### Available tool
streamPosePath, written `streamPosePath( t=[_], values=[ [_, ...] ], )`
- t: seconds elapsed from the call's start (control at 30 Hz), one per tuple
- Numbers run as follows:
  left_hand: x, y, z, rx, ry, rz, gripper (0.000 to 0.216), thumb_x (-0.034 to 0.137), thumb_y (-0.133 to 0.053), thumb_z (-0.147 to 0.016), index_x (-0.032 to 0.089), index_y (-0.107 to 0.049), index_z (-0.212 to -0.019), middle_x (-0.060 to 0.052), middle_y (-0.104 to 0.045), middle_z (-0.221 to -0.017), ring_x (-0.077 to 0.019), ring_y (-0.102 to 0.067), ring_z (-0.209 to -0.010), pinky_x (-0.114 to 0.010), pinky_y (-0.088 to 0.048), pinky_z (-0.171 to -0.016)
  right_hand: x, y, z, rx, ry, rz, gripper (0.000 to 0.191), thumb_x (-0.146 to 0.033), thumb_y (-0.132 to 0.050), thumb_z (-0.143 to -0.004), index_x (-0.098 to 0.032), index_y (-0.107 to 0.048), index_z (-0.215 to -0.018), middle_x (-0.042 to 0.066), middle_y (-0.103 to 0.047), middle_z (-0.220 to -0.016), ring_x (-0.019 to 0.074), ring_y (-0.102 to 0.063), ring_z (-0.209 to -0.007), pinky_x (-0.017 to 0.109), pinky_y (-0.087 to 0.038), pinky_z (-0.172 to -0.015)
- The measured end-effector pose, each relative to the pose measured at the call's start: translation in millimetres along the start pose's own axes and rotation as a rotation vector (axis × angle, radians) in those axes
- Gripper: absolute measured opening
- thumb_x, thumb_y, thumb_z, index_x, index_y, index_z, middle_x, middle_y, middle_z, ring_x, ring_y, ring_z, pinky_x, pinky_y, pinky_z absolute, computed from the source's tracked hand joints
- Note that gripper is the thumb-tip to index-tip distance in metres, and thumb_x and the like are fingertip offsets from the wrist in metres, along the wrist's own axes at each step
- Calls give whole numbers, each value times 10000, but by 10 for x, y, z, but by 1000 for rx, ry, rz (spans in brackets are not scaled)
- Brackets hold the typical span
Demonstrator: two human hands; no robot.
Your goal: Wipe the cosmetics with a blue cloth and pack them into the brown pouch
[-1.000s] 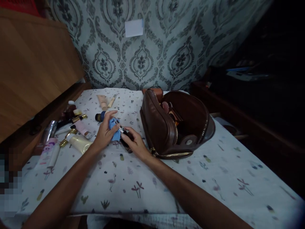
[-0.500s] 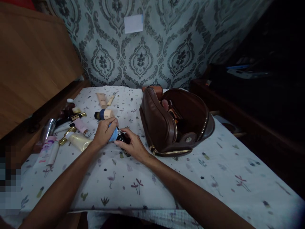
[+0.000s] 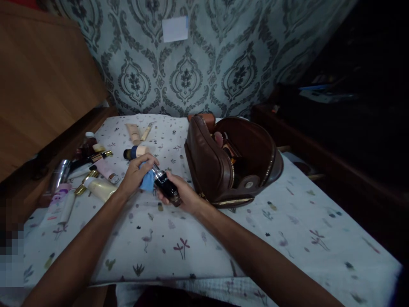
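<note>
Not much of the person in the shot, honestly, just two arms and two hands. The left hand (image 3: 136, 174) and right hand (image 3: 184, 198) are both bare. Same for the left forearm (image 3: 84, 245) and right forearm (image 3: 252, 258), uncovered the whole way to the bottom edge of the shot, where they get cut off. The forearms look slim and smooth, widening a bit away from the hands, and the wrists are narrow. The fingers are slender. The nails are too small and dim to make out, and the low light hides any fine detail on the arms. Whatever is worn higher up is out of frame.
</note>
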State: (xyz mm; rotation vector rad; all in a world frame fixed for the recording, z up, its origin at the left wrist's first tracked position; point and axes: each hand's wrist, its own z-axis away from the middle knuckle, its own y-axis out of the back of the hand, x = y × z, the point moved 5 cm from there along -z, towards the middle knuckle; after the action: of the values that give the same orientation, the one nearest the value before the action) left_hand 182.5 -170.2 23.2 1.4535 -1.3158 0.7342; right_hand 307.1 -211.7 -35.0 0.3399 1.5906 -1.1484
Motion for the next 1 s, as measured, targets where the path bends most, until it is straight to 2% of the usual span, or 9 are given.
streamPosePath(
  t=[0.07, 0.13, 0.23, 0.3, 0.47, 0.63, 0.73, 0.87, 1.0],
  values=[
    [21, -32, 10, -15, -22, -42, 412, 588, -658, -779, 185, -624, -700, 18, -557, -646, -126, -470, -599, -235, -381, -568, 10, -5, -4, 2, -35, -15, 634, -821, -528, -778, -193, -491, -852, -18, -604, -567, 78, -460, -380, 188, -291, -344],
    [4, -59, 23, -21, 11, -70, 396, 547, -642, -796, 188, -569, -646, 36, -504, -590, -116, -437, -559, -234, -366, -545, 3, -27, 10, 8, -24, 23, 655, -834, -574, -737, -207, -461, -892, -23, -638, -608, 80, -481, -378, 179, -291, -326],
    [-30, -78, 43, -24, 53, -120, 422, 541, -597, -823, 193, -521, -597, 49, -430, -518, -108, -390, -498, -236, -331, -493, -4, -64, 41, 43, 13, 74, 693, -779, -718, -651, -234, -409, -947, -63, -645, -681, 85, -537, -428, 178, -385, -356],
    [-32, -72, 53, -12, 50, -157, 441, 552, -587, -823, 190, -526, -580, 46, -430, -501, -108, -388, -487, -237, -323, -480, 5, -79, 55, 69, 14, 104, 693, -712, -787, -626, -243, -394, -951, -97, -599, -654, 87, -546, -448, 185, -427, -384],
    [-36, -59, 68, 39, 98, -92, 574, 688, -564, -796, 184, -567, -522, 13, -478, -461, -112, -402, -435, -241, -312, -424, 13, -90, 62, 79, -3, 117, 692, -649, -854, -554, -244, -434, -927, -108, -559, -647, 101, -549, -493, 223, -475, -457],
    [-16, -94, 61, 63, 138, 53, 690, 832, -555, -725, 182, -591, -495, -12, -503, -451, -116, -432, -420, -241, -336, -415, -113, -39, 74, 152, 147, 208, 580, -630, -851, -565, -197, -566, -824, -71, -520, -689, 82, -488, -617, 201, -403, -566],
    [-14, -92, 47, 91, 164, 114, 691, 854, -566, -702, 183, -614, -548, -8, -520, -479, -125, -459, -443, -243, -378, -436, -180, 12, 78, 210, 207, 316, 540, -624, -836, -588, -194, -611, -825, -55, -511, -714, 91, -457, -644, 206, -364, -566],
    [-78, -58, 29, 141, 176, 150, 649, 836, -623, -680, 192, -675, -734, -9, -619, -621, -143, -527, -535, -247, -448, -518, -258, 89, 72, 310, 302, 361, 471, -582, -797, -639, -201, -608, -841, -45, -503, -739, 106, -464, -674, 218, -378, -599],
    [-271, -107, 4, 53, 201, 176, 588, 762, -663, -722, 185, -699, -829, -37, -694, -755, -180, -628, -702, -254, -499, -651, -343, 101, 84, 367, 436, 336, 421, -516, -773, -663, -196, -583, -858, -3, -575, -853, 150, -550, -839, 244, -455, -735]
  ],
)
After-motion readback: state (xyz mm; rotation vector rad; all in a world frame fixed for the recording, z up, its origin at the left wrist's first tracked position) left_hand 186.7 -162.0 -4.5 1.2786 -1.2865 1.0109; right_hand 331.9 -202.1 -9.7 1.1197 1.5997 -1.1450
